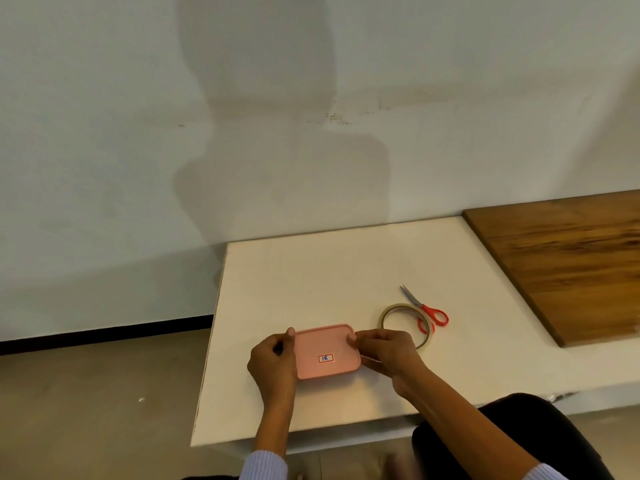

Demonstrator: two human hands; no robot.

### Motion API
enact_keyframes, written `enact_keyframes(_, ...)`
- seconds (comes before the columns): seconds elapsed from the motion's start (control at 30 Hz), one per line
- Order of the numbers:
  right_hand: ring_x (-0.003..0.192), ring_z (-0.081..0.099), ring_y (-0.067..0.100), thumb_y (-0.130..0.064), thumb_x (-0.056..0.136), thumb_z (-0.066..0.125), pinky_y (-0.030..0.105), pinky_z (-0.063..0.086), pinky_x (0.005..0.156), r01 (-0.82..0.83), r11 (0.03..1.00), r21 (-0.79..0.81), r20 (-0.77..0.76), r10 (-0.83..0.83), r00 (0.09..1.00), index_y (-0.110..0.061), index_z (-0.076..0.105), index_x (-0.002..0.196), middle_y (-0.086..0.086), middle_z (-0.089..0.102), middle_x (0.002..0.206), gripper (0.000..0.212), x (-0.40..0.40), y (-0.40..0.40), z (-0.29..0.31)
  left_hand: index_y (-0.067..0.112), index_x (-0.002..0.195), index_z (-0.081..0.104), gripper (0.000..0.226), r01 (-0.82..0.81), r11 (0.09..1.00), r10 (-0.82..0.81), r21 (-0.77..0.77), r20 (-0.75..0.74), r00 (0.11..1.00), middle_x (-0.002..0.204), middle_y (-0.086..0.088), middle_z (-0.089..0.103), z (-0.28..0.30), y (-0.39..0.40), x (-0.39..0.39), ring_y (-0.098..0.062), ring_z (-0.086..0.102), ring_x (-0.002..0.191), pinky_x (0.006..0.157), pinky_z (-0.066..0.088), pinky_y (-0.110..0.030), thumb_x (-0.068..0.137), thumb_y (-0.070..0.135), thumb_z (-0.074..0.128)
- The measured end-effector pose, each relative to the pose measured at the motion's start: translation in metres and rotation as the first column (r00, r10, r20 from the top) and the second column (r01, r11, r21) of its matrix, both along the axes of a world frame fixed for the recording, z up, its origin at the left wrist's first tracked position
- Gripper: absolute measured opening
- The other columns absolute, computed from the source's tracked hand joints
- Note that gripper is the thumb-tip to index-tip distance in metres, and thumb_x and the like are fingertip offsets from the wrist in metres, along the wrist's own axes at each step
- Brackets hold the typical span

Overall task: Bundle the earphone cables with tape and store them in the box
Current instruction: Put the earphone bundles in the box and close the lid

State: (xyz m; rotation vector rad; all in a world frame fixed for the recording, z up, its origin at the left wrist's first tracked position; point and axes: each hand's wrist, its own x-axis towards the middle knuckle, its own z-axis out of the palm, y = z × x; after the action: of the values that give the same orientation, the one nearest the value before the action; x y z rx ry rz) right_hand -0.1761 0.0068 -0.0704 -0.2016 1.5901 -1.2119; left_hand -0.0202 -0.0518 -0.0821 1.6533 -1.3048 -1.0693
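A pink rectangular box [327,351] with its lid on lies flat on the white table [311,282]. A small label reading 18 is stuck on the lid. My left hand [273,365] grips the box's left end. My right hand [388,351] holds its right end, thumb on the lid's corner. A thin roll of clear tape [386,315] lies just behind my right hand. Red-handled scissors [427,311] rest against the roll, blades pointing away. No earphone cable shows.
A brown wooden board [568,265] covers the table's right part. The table's left edge drops to a grey floor [104,403]. A pale wall stands right behind the table. My dark-clothed knee [502,431] is under the near edge.
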Motion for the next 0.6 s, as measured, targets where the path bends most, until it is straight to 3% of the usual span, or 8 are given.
enact_keyframes(0.1,0.082,0.069,0.022,-0.013,0.073,0.078,0.029,0.057,0.066,0.017,0.999,-0.045,-0.132,-0.023,0.991,-0.002,0.066,0.092,0.013,0.071,0.088,0.024,0.005,0.006,-0.002,0.003,0.089,0.072,0.02,0.059,0.997,-0.057,-0.042,0.045,0.997,0.082,-0.01,0.069,0.005,0.006,0.005,-0.024,0.062,0.077,0.061,0.044,-0.022,0.091,0.017,0.058)
enact_keyframes(0.17,0.083,0.068,0.02,-0.02,0.072,0.079,0.028,0.057,0.065,-0.023,0.999,-0.049,-0.232,0.011,0.973,-0.007,0.066,0.093,0.01,0.071,0.088,0.028,0.005,0.009,0.001,0.0,0.099,0.071,0.02,0.097,0.995,-0.097,0.006,0.027,0.995,0.087,-0.009,0.069,0.008,0.011,0.012,-0.025,0.063,0.082,0.072,0.051,-0.029,0.088,0.014,0.063)
enact_keyframes(0.23,0.084,0.067,0.018,-0.022,0.072,0.08,0.026,0.056,0.063,-0.11,0.993,-0.031,-0.302,0.096,0.948,-0.009,0.067,0.094,0.007,0.07,0.089,0.029,0.004,0.014,0.004,-0.002,0.101,0.07,0.021,0.092,0.993,-0.091,0.073,-0.018,0.996,0.081,-0.006,0.069,0.011,0.015,0.021,-0.031,0.066,0.082,0.083,0.054,-0.041,0.084,0.01,0.068)
enact_keyframes(0.3,0.083,0.067,0.017,-0.02,0.073,0.079,0.024,0.056,0.061,-0.183,0.983,0.009,-0.339,0.175,0.924,-0.008,0.068,0.093,0.008,0.07,0.088,0.025,0.003,0.021,0.005,-0.003,0.097,0.071,0.02,0.071,0.988,-0.064,0.135,-0.055,0.996,0.072,-0.003,0.068,0.012,0.019,0.026,-0.032,0.067,0.077,0.085,0.054,-0.044,0.08,0.008,0.071)
enact_keyframes(0.6,0.075,0.072,0.022,-0.011,0.071,0.079,0.024,0.057,0.062,-0.117,0.993,0.015,-0.184,0.118,0.976,0.0,0.069,0.088,0.015,0.073,0.082,0.023,0.006,0.029,0.005,-0.006,0.095,0.069,0.02,0.03,0.962,0.011,0.271,-0.148,0.989,0.078,-0.015,0.07,0.014,0.019,0.027,-0.029,0.067,0.068,0.074,0.052,-0.033,0.077,0.001,0.072)
